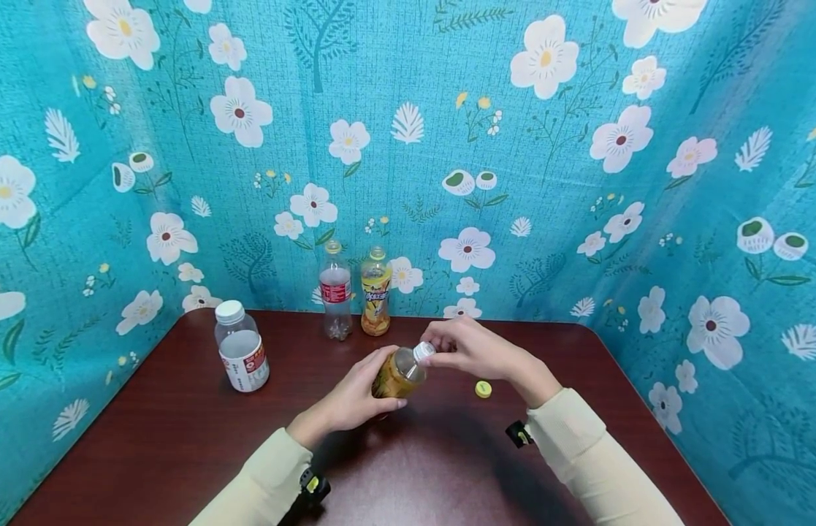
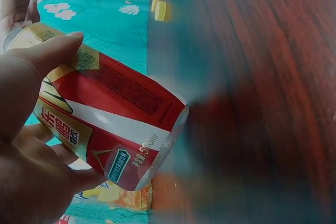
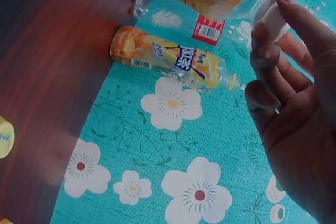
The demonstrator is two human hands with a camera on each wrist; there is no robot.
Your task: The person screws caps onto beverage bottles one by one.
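Note:
My left hand (image 1: pixel 355 394) grips a plastic bottle (image 1: pixel 396 376) with a gold and red label around its body. The bottle leans with its neck up and to the right, and its base hangs over the tabletop in the left wrist view. Thumb and fingertips of my right hand (image 1: pixel 470 351) pinch the white bottle cap (image 1: pixel 424 353) at the top of the neck. Seen from the right wrist, the cap (image 3: pixel 274 20) sits between thumb and index finger right at the bottle's mouth.
A clear bottle with a red label (image 1: pixel 335 286) and an orange-labelled tea bottle (image 1: pixel 375 296) stand uncapped at the table's back edge. At left stands a wide jar (image 1: pixel 243 354) with a white lid. A yellow cap (image 1: pixel 483 389) lies right of my hands. Flowered cloth (image 1: pixel 408 146) hangs around the table.

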